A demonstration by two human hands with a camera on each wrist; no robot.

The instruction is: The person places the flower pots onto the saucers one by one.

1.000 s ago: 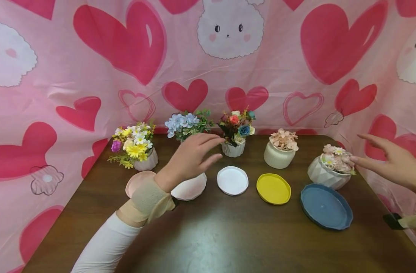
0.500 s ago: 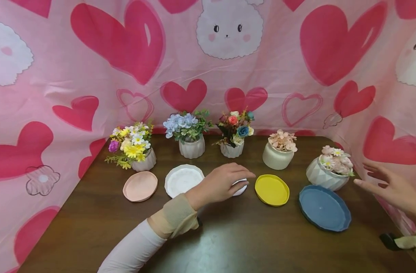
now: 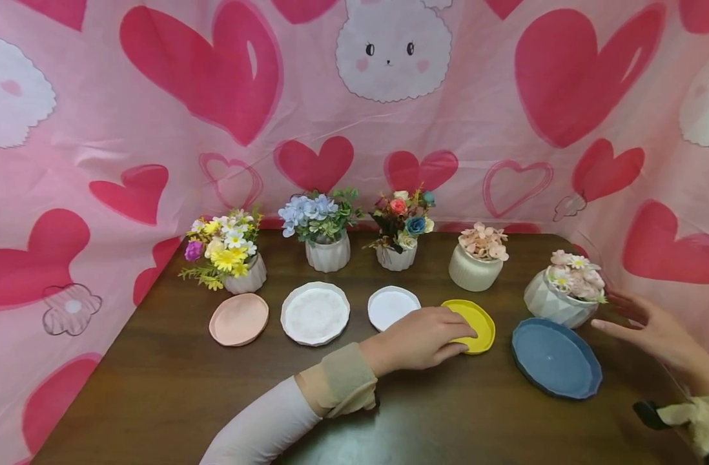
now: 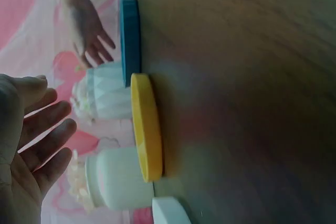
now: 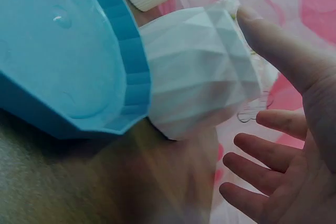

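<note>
My left hand (image 3: 421, 339) is over the left part of a yellow plant saucer (image 3: 481, 329), its fingers relaxed. In the left wrist view, a gap shows between that hand (image 4: 34, 135) and the yellow saucer (image 4: 147, 129); it holds nothing. Off to the right, my right hand (image 3: 659, 329) has thumb and fingers spread beside a faceted white pot (image 3: 554, 300) of pale pink flowers. The right wrist view has the thumb in front of this pot's rim (image 5: 247, 51); whether they touch, I cannot tell. A blue saucer (image 3: 554, 358) lies in front of the faceted pot.
Along the back stand a cream ribbed pot (image 3: 473, 268), a mixed-rose pot (image 3: 396, 258), a blue-flower pot (image 3: 328, 252) and a yellow-flower pot (image 3: 248, 276). Nearer lie a pink saucer (image 3: 239, 320), a large white saucer (image 3: 315, 313) and a small white saucer (image 3: 389, 307) on the brown table (image 3: 157, 400).
My left hand has moved right and lower, from near the rose pot, past the small white saucer, to the yellow saucer. My right hand has come down slightly beside the faceted pot.
</note>
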